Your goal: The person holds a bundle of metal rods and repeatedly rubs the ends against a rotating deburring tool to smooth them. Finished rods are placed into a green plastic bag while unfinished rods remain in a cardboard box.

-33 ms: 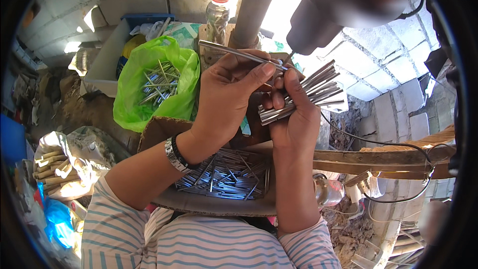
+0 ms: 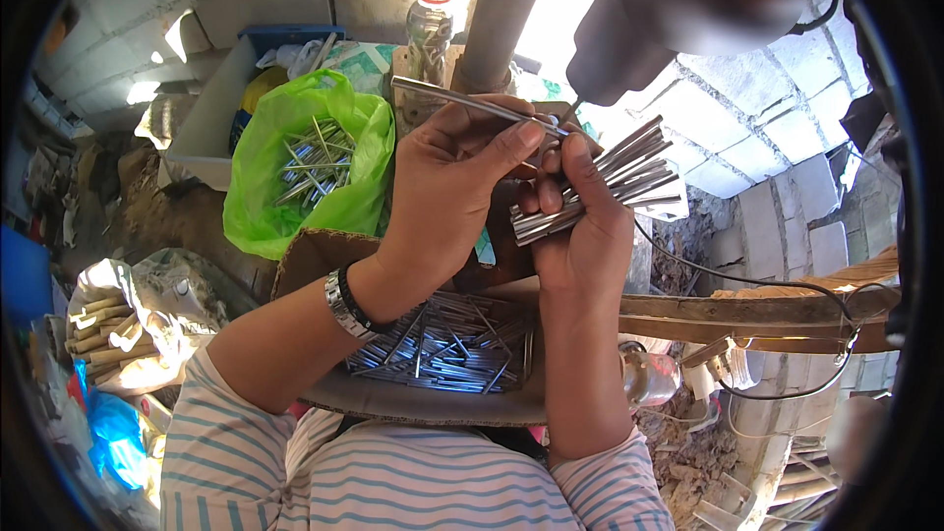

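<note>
My left hand (image 2: pixel 447 182) is closed on a thin metal rod (image 2: pixel 447 98), which slants from upper left down toward my right hand. My right hand (image 2: pixel 587 202) grips a bundle of similar metal rods (image 2: pixel 629 167) fanning out to the right. Its thumb and fingertips meet the lower end of the single rod. Just above my fingertips, a thin drill bit (image 2: pixel 571 112) points down from a dark, blurred drill head (image 2: pixel 619 44); whether it touches the rod I cannot tell. Below my wrists a cardboard box (image 2: pixel 423 405) on my lap holds many loose rods (image 2: pixel 447 344).
A bright green plastic bag (image 2: pixel 261 202) with more rods sits at left. Behind it are a pale bin (image 2: pixel 202 128) and a red-capped jar (image 2: pixel 430 34) beside a metal post (image 2: pixel 501 15). A wooden beam (image 2: pixel 747 320) and black cable (image 2: pixel 728 280) run at right.
</note>
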Available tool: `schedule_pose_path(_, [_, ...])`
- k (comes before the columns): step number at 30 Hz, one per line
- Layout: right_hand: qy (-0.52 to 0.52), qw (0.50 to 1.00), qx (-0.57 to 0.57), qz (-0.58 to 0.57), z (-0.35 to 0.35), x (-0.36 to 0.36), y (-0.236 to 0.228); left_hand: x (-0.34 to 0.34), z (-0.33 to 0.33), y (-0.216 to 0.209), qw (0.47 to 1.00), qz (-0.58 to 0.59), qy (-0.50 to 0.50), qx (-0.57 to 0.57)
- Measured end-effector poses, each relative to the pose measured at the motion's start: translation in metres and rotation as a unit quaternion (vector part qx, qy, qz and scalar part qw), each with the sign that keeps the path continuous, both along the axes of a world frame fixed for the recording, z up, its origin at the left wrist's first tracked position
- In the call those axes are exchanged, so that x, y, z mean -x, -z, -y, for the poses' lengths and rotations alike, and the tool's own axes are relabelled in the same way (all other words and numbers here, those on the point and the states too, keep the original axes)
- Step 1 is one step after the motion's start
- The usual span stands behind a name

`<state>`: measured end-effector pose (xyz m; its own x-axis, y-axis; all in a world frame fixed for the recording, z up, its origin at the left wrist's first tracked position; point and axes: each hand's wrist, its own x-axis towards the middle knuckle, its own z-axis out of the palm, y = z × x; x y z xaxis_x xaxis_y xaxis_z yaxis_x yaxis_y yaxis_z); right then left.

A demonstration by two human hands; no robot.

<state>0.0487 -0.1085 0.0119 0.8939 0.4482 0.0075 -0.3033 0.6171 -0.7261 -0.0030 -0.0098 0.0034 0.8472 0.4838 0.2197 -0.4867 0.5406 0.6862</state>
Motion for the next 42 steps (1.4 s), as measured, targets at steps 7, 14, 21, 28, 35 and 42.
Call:
schedule_pose_path(7, [-0.001, 1.0, 0.027, 0.012, -0.0002, 0.0018, -0.0016, -0.0008, 0.0004, 0.0012, 1.0, -0.002, -0.012, -0.011])
schedule_pose_path(14, [-0.001, 1.0, -0.016, 0.0, -0.0003, -0.0026, 0.002, -0.0027, 0.0002, 0.0025, 1.0, -0.002, -0.023, -0.013])
schedule_pose_path(21, [0.002, 1.0, -0.02, -0.005, -0.0001, -0.0011, 0.0012, -0.0026, -0.0003, 0.0027, 1.0, -0.004, -0.018, -0.011])
schedule_pose_path(28, [0.005, 1.0, -0.015, 0.0, -0.0005, -0.0005, 0.001, -0.002, 0.0006, 0.0015, 1.0, -0.008, -0.018, -0.01])
schedule_pose_path(35, [0.007, 1.0, -0.01, 0.003, -0.0006, -0.0008, 0.0007, -0.0011, -0.0001, 0.0006, 1.0, -0.005, -0.013, -0.005])
schedule_pose_path(42, [0.005, 1.0, -0.019, -0.001, -0.0002, -0.0007, 0.0008, -0.0012, 0.0004, 0.0, 1.0, -0.018, -0.024, -0.01])
